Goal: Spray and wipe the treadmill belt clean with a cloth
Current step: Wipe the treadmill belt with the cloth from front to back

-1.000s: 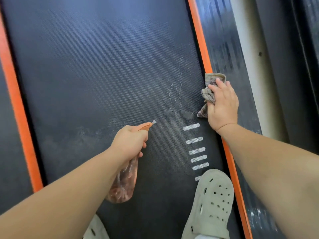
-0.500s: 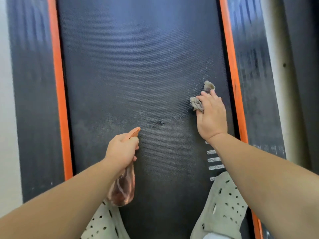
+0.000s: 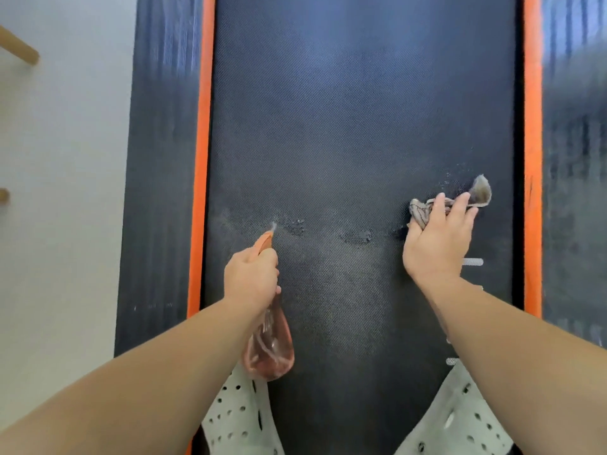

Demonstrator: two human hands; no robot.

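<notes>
The dark textured treadmill belt [image 3: 361, 126] runs away from me between two orange strips. My left hand [image 3: 251, 277] grips a see-through orange spray bottle [image 3: 269, 349], its nozzle aimed at the belt's left part, where a small puff of mist shows. My right hand [image 3: 437, 238] presses a crumpled grey cloth [image 3: 423, 208] flat on the belt near its right edge. Wet spots [image 3: 356, 237] lie in a row between the two hands.
Orange strips [image 3: 200, 159] and dark side rails [image 3: 157, 159] border the belt on both sides. Two pale perforated clogs [image 3: 236, 418] stand on the belt at the bottom. Pale floor [image 3: 65, 192] lies to the left, with wooden legs at the far left edge.
The view has shifted so the belt sits centred. My left hand moved the bottle leftward and sprays again. My right hand with the cloth came off the right strip onto the belt.
</notes>
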